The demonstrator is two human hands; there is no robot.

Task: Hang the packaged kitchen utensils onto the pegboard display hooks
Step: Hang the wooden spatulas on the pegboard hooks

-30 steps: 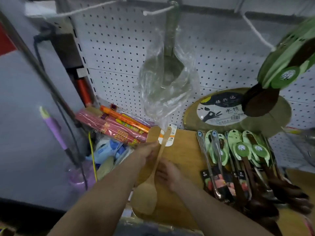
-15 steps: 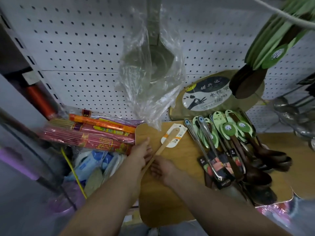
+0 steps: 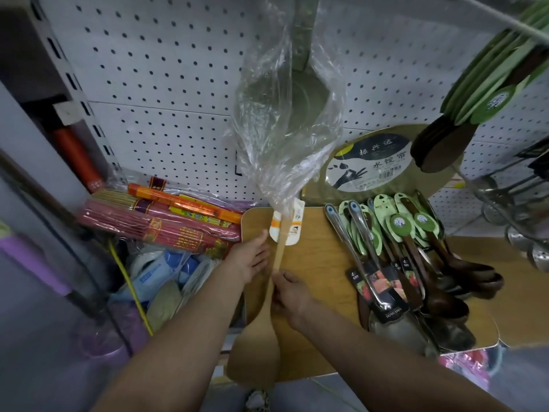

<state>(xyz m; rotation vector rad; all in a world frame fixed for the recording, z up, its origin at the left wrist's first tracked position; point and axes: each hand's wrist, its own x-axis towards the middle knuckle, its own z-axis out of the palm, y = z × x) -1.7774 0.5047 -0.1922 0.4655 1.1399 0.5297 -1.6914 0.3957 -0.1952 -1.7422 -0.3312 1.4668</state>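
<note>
A light wooden spatula [image 3: 261, 346] with a white and orange hang tag [image 3: 292, 230] lies tilted over a wooden board [image 3: 320, 263]. My right hand [image 3: 289, 295] pinches its handle near the middle. My left hand [image 3: 251, 258] lies beside the handle with fingers spread and holds nothing. On the board's right lie several packaged spoons with green tags [image 3: 398, 224] and steel utensils [image 3: 368, 257]. The white pegboard [image 3: 166, 93] rises behind.
A ladle in a clear plastic bag [image 3: 285, 114] hangs from the pegboard just above the spatula's tag. Green-carded wooden spoons [image 3: 487, 99] hang at upper right. A round labelled board [image 3: 374, 165] leans on the pegboard. Red incense packs [image 3: 166, 227] lie at left, metal ladles [image 3: 528, 215] at right.
The view has come nearer the shelf. My left hand has spread beside the handle, and the spatula's blade now shows below my hands.
</note>
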